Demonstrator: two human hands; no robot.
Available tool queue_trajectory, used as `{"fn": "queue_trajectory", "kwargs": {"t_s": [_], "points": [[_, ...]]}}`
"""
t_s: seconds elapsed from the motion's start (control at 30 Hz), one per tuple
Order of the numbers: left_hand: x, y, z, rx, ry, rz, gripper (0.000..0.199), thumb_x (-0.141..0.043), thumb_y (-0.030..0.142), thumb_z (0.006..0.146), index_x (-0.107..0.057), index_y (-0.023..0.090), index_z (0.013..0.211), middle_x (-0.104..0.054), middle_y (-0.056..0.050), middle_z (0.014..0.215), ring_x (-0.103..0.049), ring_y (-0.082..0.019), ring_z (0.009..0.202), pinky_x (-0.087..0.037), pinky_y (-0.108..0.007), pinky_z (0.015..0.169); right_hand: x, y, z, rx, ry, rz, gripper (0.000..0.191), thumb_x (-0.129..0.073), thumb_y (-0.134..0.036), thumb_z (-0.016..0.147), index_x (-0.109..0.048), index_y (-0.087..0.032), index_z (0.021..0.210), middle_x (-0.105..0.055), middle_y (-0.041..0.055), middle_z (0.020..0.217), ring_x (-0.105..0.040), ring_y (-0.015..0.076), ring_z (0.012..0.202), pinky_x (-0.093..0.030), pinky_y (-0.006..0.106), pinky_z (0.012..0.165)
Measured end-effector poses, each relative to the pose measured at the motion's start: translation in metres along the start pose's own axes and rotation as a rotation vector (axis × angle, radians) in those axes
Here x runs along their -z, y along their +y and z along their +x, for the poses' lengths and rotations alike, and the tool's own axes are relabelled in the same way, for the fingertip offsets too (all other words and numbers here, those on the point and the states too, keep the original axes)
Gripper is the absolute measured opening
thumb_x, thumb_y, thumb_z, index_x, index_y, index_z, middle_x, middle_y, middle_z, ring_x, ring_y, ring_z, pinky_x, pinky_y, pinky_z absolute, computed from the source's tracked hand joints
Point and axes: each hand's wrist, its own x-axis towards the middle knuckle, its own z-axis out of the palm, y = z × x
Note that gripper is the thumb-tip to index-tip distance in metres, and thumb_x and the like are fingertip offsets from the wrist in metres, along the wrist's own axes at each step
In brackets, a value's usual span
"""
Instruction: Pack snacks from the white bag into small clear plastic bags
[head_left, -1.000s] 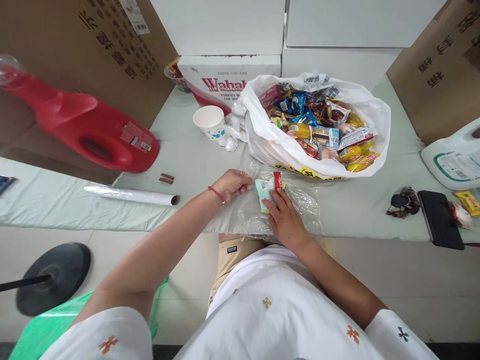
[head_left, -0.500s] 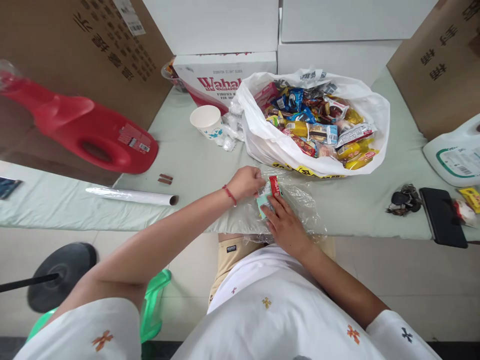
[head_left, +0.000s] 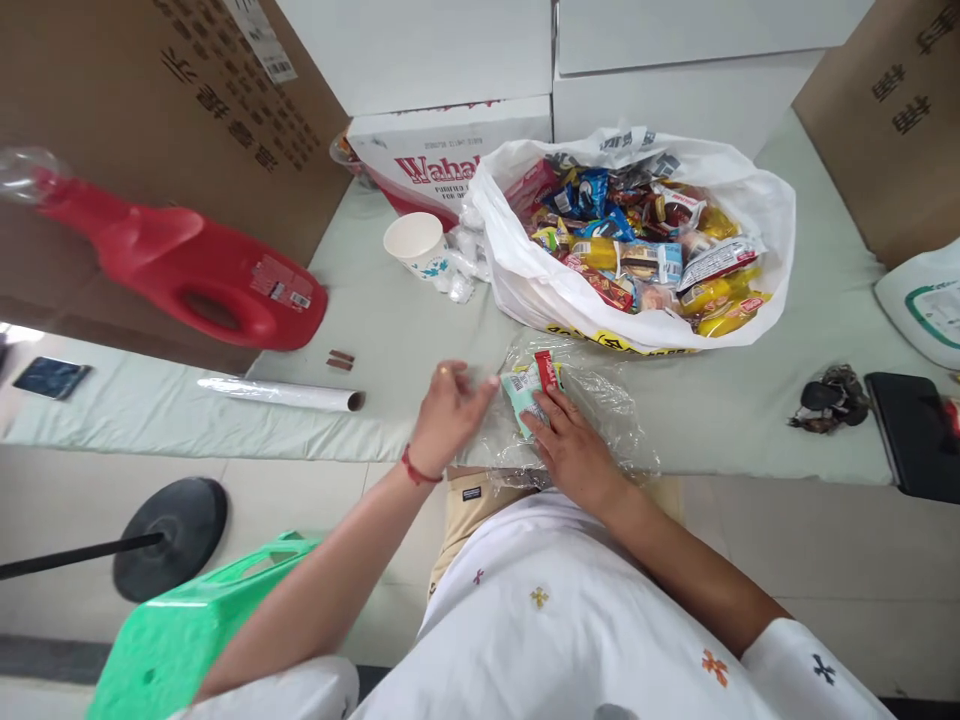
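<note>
Small snack packets, a pale green one [head_left: 521,392] and a red one [head_left: 545,370], lie together on a sheet of clear plastic film [head_left: 611,405] at the table's front edge. My right hand [head_left: 577,450] rests over them with its fingers stretched out, pressing on their near side and covering part of them. Just left of the packets, my left hand [head_left: 454,415] is raised with fingers apart and nothing in it. Behind the film stands a white plastic bag [head_left: 517,270] full of wrapped snacks [head_left: 630,255].
A film roll [head_left: 281,393], two brown strips [head_left: 340,359] and a red jug [head_left: 217,275] are on the left. Further back sit a paper cup [head_left: 415,243] and a carton [head_left: 442,165]. Keys [head_left: 829,400] and a black phone [head_left: 911,430] lie right. A green stool [head_left: 187,620] stands below.
My left hand has let go of the packets and drawn back to the left, its fingers opening. My right hand stays on the packets. The view has shifted slightly.
</note>
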Motion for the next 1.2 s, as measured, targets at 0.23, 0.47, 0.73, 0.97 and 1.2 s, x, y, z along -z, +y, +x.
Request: {"fn": "queue_trajectory", "kwargs": {"t_s": [0.23,0.47,0.73,0.97,1.2], "points": [[-0.011,-0.02,-0.054,0.194,-0.196,-0.094,0.033,-0.06,0.05,0.089,-0.062,0.022,0.073,-0.055,0.004,0.052,-0.048,-0.014,0.05,-0.039,-0.028,0.057,0.005,-0.004,-0.004,-0.061,-0.003,-0.017,0.048,-0.052,-0.01,0.101,-0.062,-0.016,0.148,-0.048,0.0165,0.164,-0.034,0.0326,0.159,-0.043,0.055,0.126],[-0.043,0.004,-0.053,-0.389,-0.023,-0.031,0.024,-0.061,0.031,0.095,-0.066,0.02,0.074,-0.072,-0.008,0.098,-0.067,-0.02,0.091,-0.053,-0.034,0.083,-0.001,-0.009,-0.008,-0.078,0.023,0.011,0.045,-0.051,-0.012,0.102,-0.064,-0.013,0.146,-0.05,0.0189,0.162,-0.034,0.033,0.159,-0.043,0.055,0.126],[-0.064,-0.009,-0.056,-0.528,-0.191,-0.291,0.041,-0.037,0.037,0.111,-0.056,0.023,0.145,-0.068,-0.012,0.144,-0.06,-0.022,0.14,-0.045,-0.044,0.12,-0.009,0.007,-0.014,-0.045,0.12,0.162,0.068,-0.047,-0.008,0.1,-0.037,-0.024,0.166,-0.043,0.0153,0.167,-0.028,0.0307,0.162,-0.039,0.062,0.126],[-0.065,-0.027,-0.063,-0.569,-0.189,-0.134,0.052,-0.029,0.042,0.112,-0.044,0.027,0.159,-0.063,-0.01,0.152,-0.044,-0.026,0.154,-0.016,-0.059,0.133,0.0,0.007,-0.016,-0.082,0.168,0.377,0.088,-0.051,-0.011,0.097,-0.008,-0.027,0.172,-0.03,0.0142,0.173,-0.029,0.0276,0.162,-0.038,0.057,0.128],[-0.08,-0.024,-0.066,-0.707,-0.01,-0.137,0.054,-0.046,0.041,0.108,-0.041,0.019,0.156,-0.064,-0.019,0.142,-0.056,-0.029,0.139,-0.048,-0.052,0.114,0.001,0.006,-0.015,-0.063,0.114,0.353,0.094,-0.051,-0.01,0.093,-0.003,-0.024,0.172,-0.026,0.0148,0.175,-0.029,0.0294,0.162,-0.035,0.06,0.129]]}}
